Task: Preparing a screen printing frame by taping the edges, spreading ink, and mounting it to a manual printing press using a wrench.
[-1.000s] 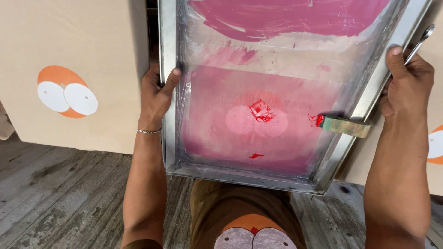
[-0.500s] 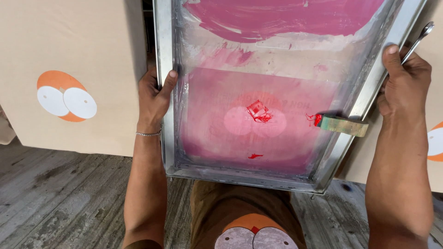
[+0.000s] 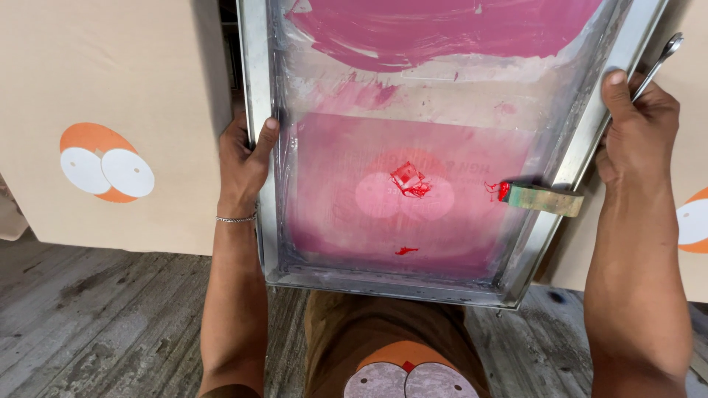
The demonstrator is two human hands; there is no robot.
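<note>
The printing screen (image 3: pixel 413 162), a metal-framed mesh smeared with pink ink, fills the middle and upper part of the frame, and I have it by both side rails. My left hand (image 3: pixel 243 158) is wrapped round the left rail with the thumb laid over the inner edge; the grip is closed firmly on the metal. My right hand (image 3: pixel 634 129) clamps the right rail the same way, thumb on top, and a thin metal tool (image 3: pixel 656 63) also sticks out past those fingers toward the upper right. A strip of tape (image 3: pixel 542 199) hangs off the right rail with a red dab at its end, and a small red blot (image 3: pixel 409 179) sits on the pale double-circle at the mesh centre.

Below the screen, at the bottom centre, a brown bag (image 3: pixel 398 361) shows an orange patch with two pale circles. As I judge it, the work here is registration: I would keep both rails level, move them together, and line the pale circles in the mesh over those on the bag without tilting. Tan bags (image 3: pixel 110 133) with the same mark lie at left on the wooden surface (image 3: pixel 96 317).
</note>
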